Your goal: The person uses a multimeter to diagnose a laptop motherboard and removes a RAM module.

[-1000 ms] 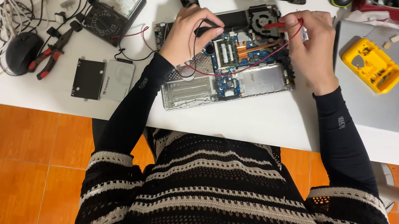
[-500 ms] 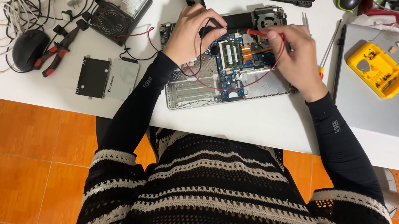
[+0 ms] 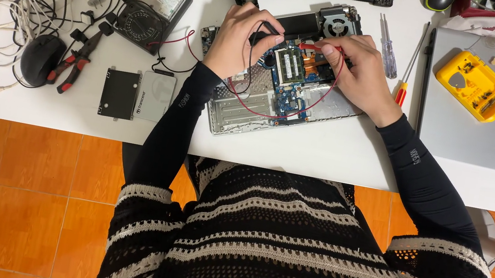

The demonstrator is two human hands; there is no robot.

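At the upper middle of the frame, the left hand (image 3: 237, 40) pinched a black probe (image 3: 269, 28) and the right hand (image 3: 358, 77) seemingly pinched a red probe (image 3: 310, 47) over the opened laptop (image 3: 246, 108).

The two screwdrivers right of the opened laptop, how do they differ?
The clear-handled screwdriver is shorter and stubbier; the red-and-yellow-handled screwdriver is longer with a thin shaft. The clear one lies nearer the right hand and tilts slightly, handle toward the person; the red-and-yellow one lies closer to the grey closed laptop, its handle also toward the person. Both lie flat on the white table, untouched.
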